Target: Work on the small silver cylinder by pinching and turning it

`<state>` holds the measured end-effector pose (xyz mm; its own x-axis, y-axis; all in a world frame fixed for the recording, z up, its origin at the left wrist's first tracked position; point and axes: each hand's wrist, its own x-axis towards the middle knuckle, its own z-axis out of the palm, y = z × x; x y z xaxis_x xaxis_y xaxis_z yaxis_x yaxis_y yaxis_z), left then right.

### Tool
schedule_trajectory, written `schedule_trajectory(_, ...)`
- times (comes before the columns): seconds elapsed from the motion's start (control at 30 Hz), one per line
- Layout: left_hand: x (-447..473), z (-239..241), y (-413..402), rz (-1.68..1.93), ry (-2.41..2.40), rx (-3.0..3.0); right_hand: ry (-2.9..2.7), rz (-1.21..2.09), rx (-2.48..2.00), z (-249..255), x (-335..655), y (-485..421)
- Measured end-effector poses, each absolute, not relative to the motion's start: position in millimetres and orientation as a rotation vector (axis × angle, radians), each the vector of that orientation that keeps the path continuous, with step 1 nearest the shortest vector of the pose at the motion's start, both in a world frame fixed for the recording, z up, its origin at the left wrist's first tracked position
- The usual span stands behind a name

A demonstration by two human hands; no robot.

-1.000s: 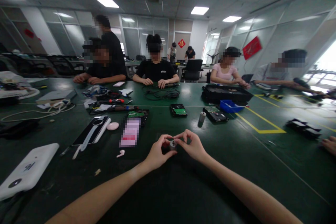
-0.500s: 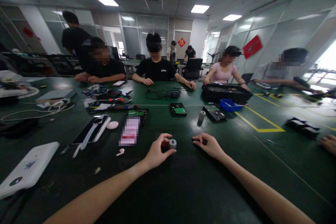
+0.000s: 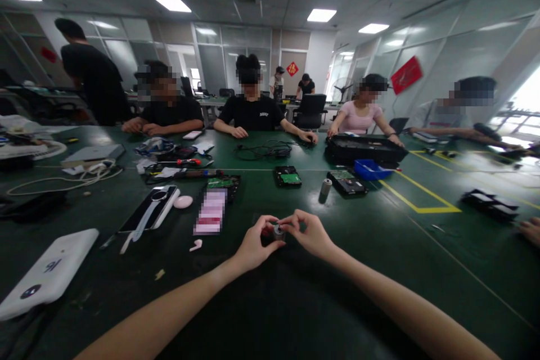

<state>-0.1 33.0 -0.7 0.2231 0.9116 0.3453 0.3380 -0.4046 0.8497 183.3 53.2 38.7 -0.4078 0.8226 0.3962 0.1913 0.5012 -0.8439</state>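
Note:
My left hand (image 3: 254, 243) is wrapped round the side of a small silver cylindrical motor (image 3: 278, 233), which stands upright on the green table. Thumb and fingers of my right hand (image 3: 311, 234) are pinched together over the motor's top, touching or nearly touching its centre. Whatever is in that pinch is too small and too covered to make out. Farther back, another silver cylinder (image 3: 325, 186) of similar size stands by itself, beside a hard drive (image 3: 347, 182). A second hard drive (image 3: 288, 176) with a green board lies to its left.
Left of my hands lie a lit phone (image 3: 210, 211), a pink earbud (image 3: 196, 245), a pink round case (image 3: 183, 202) and a white power bank (image 3: 50, 270). A blue tray (image 3: 371, 170) and a black casing (image 3: 365, 149) sit at the back right. Several people sit opposite.
My right hand has moved left from the tabletop to the motor's top, where a small dark item showed in its pinch before. My left hand keeps its hold. A person behind has moved left.

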Motion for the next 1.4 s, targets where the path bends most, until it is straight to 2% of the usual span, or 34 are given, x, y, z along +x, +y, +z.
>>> schedule_trajectory(0.7, 0.5, 0.0, 32.0, 1.174, 1.135, 1.868, -1.823, 0.904, -0.803, 19.4, 174.0, 50.7)
schedule_trajectory(1.03, -2.8, 29.1, 24.0, 1.238, 1.013, 1.966, -1.917, 0.926, -0.8, 1.9, 182.1, 49.1)
schedule_trajectory(1.4, -4.1, 34.5, 34.1, 1.268, 1.205, 1.914, -1.971, 0.971, -0.85, -3.2, 179.0, 51.6)
